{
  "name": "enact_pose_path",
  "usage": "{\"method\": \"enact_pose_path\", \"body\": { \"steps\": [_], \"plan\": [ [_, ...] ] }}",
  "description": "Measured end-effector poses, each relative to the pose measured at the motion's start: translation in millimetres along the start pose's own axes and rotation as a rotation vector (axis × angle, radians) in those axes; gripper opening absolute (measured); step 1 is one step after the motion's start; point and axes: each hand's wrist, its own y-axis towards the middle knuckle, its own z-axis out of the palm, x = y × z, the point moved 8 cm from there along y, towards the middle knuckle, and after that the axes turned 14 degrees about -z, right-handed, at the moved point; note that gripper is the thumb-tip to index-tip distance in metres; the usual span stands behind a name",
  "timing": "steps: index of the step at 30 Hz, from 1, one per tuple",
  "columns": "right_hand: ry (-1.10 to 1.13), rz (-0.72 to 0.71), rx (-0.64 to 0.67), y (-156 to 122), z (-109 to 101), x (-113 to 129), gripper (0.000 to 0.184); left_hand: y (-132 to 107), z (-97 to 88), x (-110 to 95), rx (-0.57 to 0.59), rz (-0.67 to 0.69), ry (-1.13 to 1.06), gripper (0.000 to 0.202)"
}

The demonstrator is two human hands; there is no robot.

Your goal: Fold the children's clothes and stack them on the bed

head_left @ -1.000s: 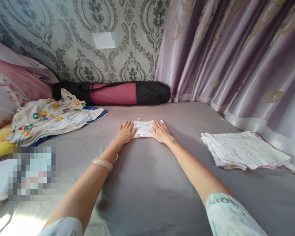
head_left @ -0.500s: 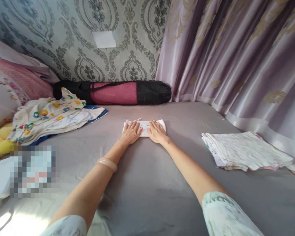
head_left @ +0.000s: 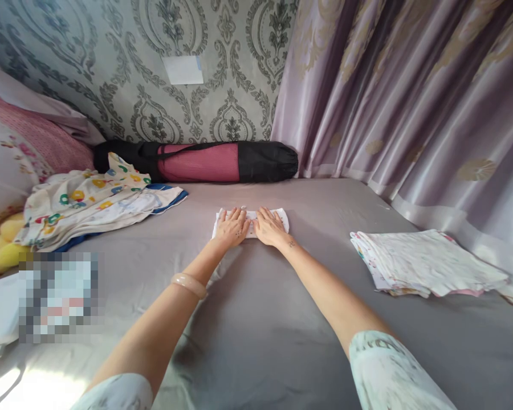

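Note:
A small folded white cloth [head_left: 251,232] with a tiny print lies flat on the grey bed sheet [head_left: 256,319] in front of me. My left hand [head_left: 233,228] rests palm down on its left half, fingers stretched out. On the right half lies my right hand [head_left: 271,226], also flat with its fingers extended. The two hands nearly meet at the thumbs and cover most of the cloth, so its full shape is partly hidden.
A stack of folded cloths [head_left: 427,262] lies at the right. Printed clothes [head_left: 89,205] are heaped at the left beside a yellow plush thing [head_left: 2,245]. A long black and pink bag [head_left: 199,162] runs along the wall; a purple curtain [head_left: 350,102] hangs at the right.
Both hands have slid slightly inward over the cloth and now sit closer together. The cloth stays in place.

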Motion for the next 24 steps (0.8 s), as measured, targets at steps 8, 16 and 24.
{"method": "enact_pose_path", "body": {
  "steps": [8,16,24],
  "plan": [
    [0.008,-0.022,-0.051,3.5,13.1,11.8,0.055,-1.0,18.6,1.7,0.056,-0.011,-0.059,0.050],
    [0.013,-0.008,-0.009,4.3,10.6,10.7,0.055,1.0,13.5,2.5,0.035,-0.004,-0.110,0.046],
    [0.045,-0.049,-0.061,18.6,3.8,39.1,0.054,-21.5,-23.0,93.5,-0.138,-0.258,-0.118,0.051]
  ]
}}
